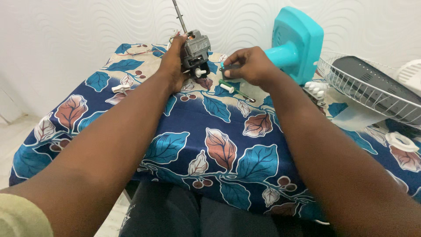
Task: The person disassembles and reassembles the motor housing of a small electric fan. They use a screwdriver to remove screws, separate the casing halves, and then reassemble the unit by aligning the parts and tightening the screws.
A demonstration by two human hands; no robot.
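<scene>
Both bare forearms stretched forward and converging, left hand [174, 61] raised on its edge, fingers wrapped in a firm grip, right hand [251, 66] just beside it, palm down, knuckles up, fingers curled in a pinch

A turquoise fan base [297, 41] lies on my leaf-patterned tablecloth [228, 149]. Right of it rests a white wire fan guard [351, 83]. A white ring [402, 141] sits nearer me than that guard.
</scene>
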